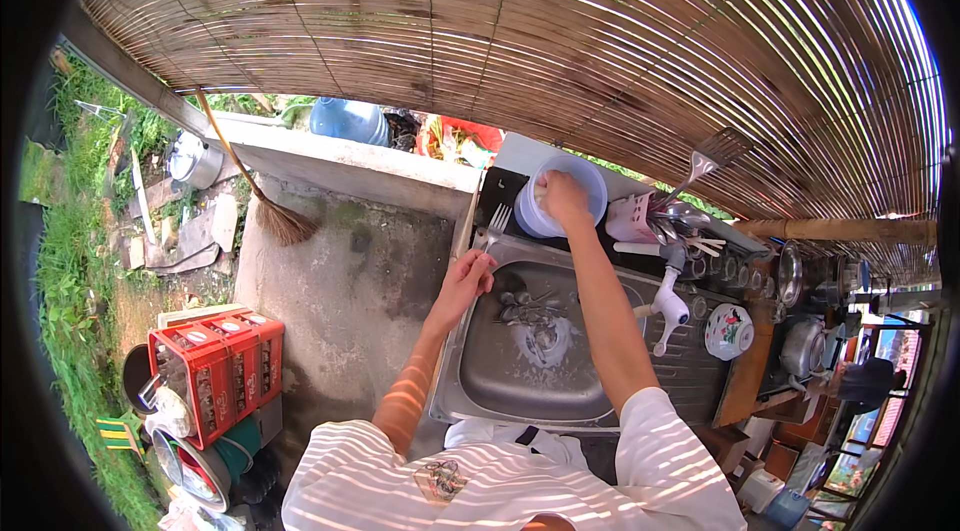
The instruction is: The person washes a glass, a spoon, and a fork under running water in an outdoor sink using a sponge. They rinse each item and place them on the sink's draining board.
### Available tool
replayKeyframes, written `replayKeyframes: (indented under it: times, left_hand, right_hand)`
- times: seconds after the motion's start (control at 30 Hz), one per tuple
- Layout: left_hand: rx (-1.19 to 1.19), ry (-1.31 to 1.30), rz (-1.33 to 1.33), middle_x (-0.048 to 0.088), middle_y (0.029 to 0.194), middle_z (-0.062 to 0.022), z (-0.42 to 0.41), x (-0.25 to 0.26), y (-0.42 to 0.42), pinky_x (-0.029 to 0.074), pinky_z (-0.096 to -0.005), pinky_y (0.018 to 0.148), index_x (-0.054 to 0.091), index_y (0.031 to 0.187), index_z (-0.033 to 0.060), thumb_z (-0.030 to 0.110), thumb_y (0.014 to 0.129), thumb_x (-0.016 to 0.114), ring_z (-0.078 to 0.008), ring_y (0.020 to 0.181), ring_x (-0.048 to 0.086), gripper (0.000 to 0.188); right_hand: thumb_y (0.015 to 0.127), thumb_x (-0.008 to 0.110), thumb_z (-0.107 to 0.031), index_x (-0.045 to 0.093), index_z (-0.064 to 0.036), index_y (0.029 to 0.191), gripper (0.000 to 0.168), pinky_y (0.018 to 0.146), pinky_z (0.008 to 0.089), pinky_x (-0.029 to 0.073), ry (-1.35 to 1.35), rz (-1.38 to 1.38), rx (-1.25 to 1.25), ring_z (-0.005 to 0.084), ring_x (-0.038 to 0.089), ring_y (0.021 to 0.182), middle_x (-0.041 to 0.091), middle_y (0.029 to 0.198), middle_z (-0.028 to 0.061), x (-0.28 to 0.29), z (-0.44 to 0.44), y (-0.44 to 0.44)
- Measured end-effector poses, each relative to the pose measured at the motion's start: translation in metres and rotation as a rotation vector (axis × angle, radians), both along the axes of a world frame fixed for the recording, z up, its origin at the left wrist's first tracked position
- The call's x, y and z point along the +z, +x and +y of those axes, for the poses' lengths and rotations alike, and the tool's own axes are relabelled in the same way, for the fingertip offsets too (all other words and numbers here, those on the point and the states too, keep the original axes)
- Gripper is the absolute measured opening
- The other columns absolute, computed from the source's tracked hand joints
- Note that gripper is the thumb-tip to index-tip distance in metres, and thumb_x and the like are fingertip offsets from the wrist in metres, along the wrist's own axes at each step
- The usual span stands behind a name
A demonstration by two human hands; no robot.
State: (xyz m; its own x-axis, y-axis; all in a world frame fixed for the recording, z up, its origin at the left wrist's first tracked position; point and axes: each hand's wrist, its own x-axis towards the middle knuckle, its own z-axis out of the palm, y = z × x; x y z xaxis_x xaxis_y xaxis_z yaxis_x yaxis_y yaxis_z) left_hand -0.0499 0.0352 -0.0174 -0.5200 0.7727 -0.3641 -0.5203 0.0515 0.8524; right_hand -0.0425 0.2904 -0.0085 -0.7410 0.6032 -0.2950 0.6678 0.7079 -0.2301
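My left hand (463,283) grips a metal fork (496,226) by its handle, tines upward, over the left rim of a stainless steel sink (487,381). My right hand (562,195) reaches into a translucent plastic tub (592,182) behind the basin. Its fingertips are partly hidden there, and something pale shows beside them, too small to name. Several spoons and other pieces of cutlery (525,307) lie in the basin, with white suds (540,343) around some of them.
A white faucet (667,302) stands right of the basin. Behind it, a pink holder (630,216) carries utensils, including a slotted turner (705,163). A floral bowl (729,331) rests on the drainboard. Leftward are a broom (281,220) and red bottle crates (225,373). A slatted bamboo blind (450,21) hangs ahead.
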Motion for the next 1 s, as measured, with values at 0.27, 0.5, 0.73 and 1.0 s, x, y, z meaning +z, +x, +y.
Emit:
replayKeyframes:
  times: [0.27,0.5,0.73,1.0]
  left_hand:
    - [0.001,0.078,-0.095,0.048,0.069,0.0015,-0.009,0.023,0.012,0.032,-0.0201,0.053,0.053,0.104,0.0050,0.016,0.098,0.039,-0.0050,0.059,0.041,0.019]
    - [-0.153,0.078,-0.176,0.034,0.068,0.0055,-0.007,0.068,0.060,0.025,-0.0184,0.050,0.051,0.100,0.0107,0.027,0.101,0.041,-0.0028,0.058,0.029,0.019]
    - [-0.255,0.083,-0.098,0.034,0.069,0.0077,-0.014,0.083,0.132,0.026,-0.0188,0.052,0.052,0.098,0.0129,0.030,0.100,0.044,-0.0023,0.061,0.031,0.019]
    - [-0.383,0.135,-0.063,0.034,0.069,0.0078,-0.025,0.080,0.173,0.026,-0.0203,0.053,0.051,0.094,0.0129,0.034,0.100,0.043,-0.0038,0.062,0.030,0.024]
  right_hand:
    - [0.080,0.066,-0.007,0.056,-0.004,0.101,0.023,0.079,0.0358,0.050,-0.087,0.815,-0.217,0.0227,0.063,0.090,0.064,0.095,0.0104,0.093,-0.047,0.071]
    - [0.094,0.055,-0.014,0.043,-0.005,0.116,0.027,0.089,0.0305,0.047,-1.231,1.276,-0.674,0.0159,0.056,0.103,0.055,0.109,0.0072,0.080,-0.122,0.164]
    - [0.092,0.057,-0.009,0.044,-0.007,0.118,0.030,0.083,0.0277,0.047,-1.313,1.460,-0.685,0.0142,0.056,0.100,0.054,0.111,0.0055,0.072,-0.168,0.212]
    - [0.090,0.049,0.002,0.051,-0.007,0.115,0.027,0.067,0.0260,0.049,-0.990,1.305,-0.653,0.0116,0.058,0.086,0.057,0.097,0.0025,0.083,-0.168,0.231]
